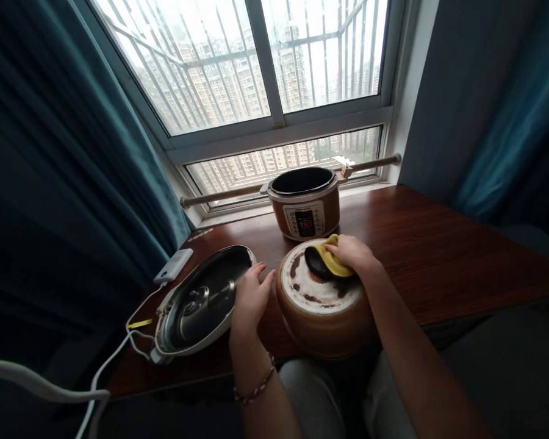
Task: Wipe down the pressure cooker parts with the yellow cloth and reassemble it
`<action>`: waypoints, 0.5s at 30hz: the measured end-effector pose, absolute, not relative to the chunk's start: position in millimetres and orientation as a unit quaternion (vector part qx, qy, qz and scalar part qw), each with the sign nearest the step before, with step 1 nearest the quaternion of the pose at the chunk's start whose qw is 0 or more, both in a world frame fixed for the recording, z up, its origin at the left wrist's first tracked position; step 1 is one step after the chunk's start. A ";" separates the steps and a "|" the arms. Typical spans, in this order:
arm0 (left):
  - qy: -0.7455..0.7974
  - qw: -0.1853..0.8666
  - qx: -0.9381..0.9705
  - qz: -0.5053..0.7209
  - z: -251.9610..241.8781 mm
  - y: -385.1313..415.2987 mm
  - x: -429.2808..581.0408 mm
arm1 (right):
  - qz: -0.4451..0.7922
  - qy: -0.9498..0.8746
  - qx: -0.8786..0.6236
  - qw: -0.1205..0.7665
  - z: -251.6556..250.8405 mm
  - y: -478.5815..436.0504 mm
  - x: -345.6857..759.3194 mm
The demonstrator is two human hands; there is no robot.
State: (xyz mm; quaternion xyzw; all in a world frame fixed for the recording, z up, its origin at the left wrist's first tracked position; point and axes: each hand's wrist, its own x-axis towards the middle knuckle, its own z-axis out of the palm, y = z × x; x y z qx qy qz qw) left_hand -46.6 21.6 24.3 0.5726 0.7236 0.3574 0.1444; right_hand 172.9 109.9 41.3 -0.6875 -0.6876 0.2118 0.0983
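A brown pot (322, 332) sits upside down near the table's (439, 244) edge. The right hand (354, 251) grips a yellow cloth (335, 266) against its base; the left hand (251, 300) is spread-fingered alongside. Probably heavy, rigid, smooth; best steadied by its rounded sides.

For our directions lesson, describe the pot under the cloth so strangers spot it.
Below the window stands a brown table. At its near edge, under the yellow cloth in the right hand, sits a round brown pot. Unlike the cooker behind it, it shows a white, dark-stained base on top.
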 end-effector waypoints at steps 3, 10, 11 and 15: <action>0.712 0.150 0.583 0.361 24.2 21.8 -45.2 | 0.227 -0.656 -0.714 0.093 38.6 122.0 190.0; 0.698 0.159 0.616 0.328 21.6 24.0 -42.0 | 0.216 -0.642 -0.728 0.104 39.7 119.5 202.2; 0.697 0.160 0.620 0.322 21.9 24.0 -41.1 | 0.214 -0.643 -0.728 0.106 40.2 116.7 202.3; 0.686 0.164 0.637 0.310 25.2 22.7 -37.5 | 0.204 -0.645 -0.727 0.115 41.6 95.9 202.6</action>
